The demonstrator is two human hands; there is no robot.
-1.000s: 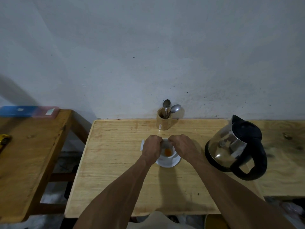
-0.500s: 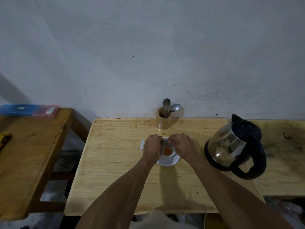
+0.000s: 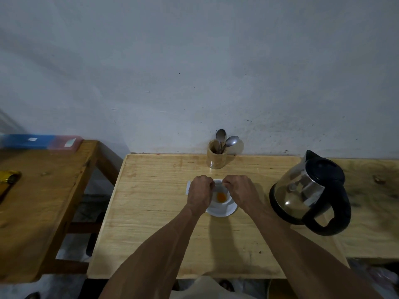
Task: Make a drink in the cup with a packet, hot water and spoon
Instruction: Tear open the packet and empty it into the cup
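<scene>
A white cup [image 3: 218,203] stands on a white saucer [image 3: 222,211] in the middle of the light wooden table [image 3: 155,212]. Orange powder [image 3: 221,197] lies in the cup's bottom. My left hand [image 3: 199,193] and my right hand [image 3: 238,190] are both over the cup, pinching a small white packet [image 3: 219,186] between them above the rim. A white strip [image 3: 188,187] pokes out left of my left hand. Two metal spoons [image 3: 224,141] stand in a wooden holder [image 3: 216,157] at the wall. The steel and black kettle [image 3: 311,195] stands to the right.
A darker wooden table [image 3: 38,201] stands on the left, with a gap between the two tables. On it lie a blue and pink flat box [image 3: 41,141] and a yellow object [image 3: 8,180]. The wall runs close behind the table.
Both hands stay over the cup with the packet and shift only slightly. The head camera has moved a little.
</scene>
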